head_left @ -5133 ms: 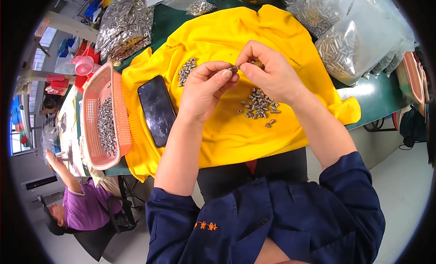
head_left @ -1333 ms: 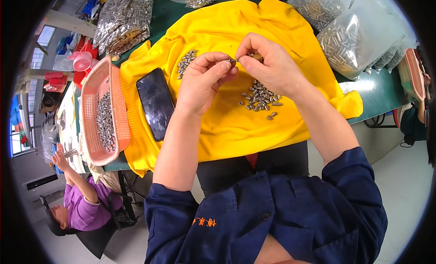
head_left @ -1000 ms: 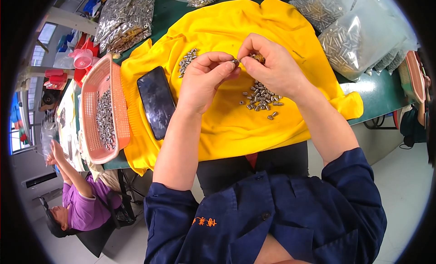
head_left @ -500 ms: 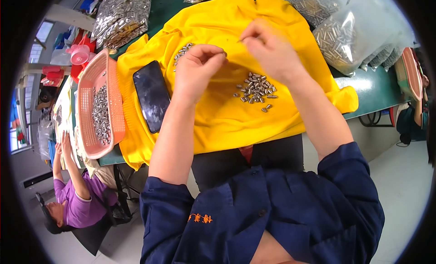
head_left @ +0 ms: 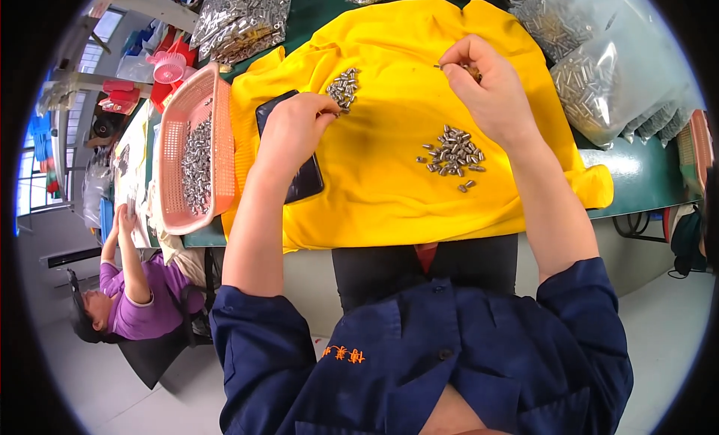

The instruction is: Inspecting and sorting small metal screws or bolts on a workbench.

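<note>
My left hand (head_left: 296, 132) is closed in a pinch at the near edge of a small pile of shiny metal cylinders (head_left: 344, 87) on a yellow cloth (head_left: 382, 188). What its fingertips hold, if anything, blends with the pile. Farther right, my right hand (head_left: 490, 90) is raised over the cloth, thumb and forefinger pinching a tiny dark piece (head_left: 438, 66). Some small brownish pieces (head_left: 473, 72) show inside its curled fingers. Nearer me lies a larger heap of metal cylinders (head_left: 454, 152). A dark phone (head_left: 305, 182) sits partly under my left wrist.
A pink basket (head_left: 223, 135) of small metal parts stands at the left. Clear bags of metal parts lie at the back left (head_left: 243, 19) and right (head_left: 588, 83). The green table (head_left: 644, 173) shows around the cloth. Another person (head_left: 146, 296) sits far left.
My left hand has moved left, away from the right hand, to the smaller pile. My right hand stays raised with its pinch, now sharper. The whole view has shifted somewhat.
</note>
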Available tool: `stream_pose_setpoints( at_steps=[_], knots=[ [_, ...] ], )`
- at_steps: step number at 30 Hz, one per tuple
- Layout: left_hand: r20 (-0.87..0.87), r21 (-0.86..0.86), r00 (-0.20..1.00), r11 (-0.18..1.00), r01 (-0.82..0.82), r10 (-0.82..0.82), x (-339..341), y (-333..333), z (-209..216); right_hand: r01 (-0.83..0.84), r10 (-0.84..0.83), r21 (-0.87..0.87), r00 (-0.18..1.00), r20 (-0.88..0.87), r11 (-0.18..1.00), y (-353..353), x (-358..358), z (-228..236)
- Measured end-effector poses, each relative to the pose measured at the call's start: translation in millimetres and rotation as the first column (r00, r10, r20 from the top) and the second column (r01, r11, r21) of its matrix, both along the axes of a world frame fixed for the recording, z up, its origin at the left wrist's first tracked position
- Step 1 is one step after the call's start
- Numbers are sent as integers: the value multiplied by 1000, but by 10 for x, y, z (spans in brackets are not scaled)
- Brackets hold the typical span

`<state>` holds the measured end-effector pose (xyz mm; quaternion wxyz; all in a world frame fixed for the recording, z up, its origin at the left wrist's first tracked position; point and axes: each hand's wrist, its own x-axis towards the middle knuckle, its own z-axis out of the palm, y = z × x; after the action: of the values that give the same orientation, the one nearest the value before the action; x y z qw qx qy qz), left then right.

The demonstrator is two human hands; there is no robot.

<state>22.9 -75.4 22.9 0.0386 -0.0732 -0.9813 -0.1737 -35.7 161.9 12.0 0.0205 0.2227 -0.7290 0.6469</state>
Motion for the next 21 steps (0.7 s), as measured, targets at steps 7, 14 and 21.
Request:
stream_pose_setpoints(
  at_steps=[7,14,21],
  knots=[
    [95,-94,988,987,128,-119,-121,-1,-30,16,-15,63,999,-29,998,2,-5,-19],
    [128,261,989,965,37,-73,-75,158,-5,9,-10,86,1000,16,996,8,40,-5],
    [192,979,959,112,-171,-207,-115,618,-211,-235,229,57,969,94,970,28,103,90]
  ],
)
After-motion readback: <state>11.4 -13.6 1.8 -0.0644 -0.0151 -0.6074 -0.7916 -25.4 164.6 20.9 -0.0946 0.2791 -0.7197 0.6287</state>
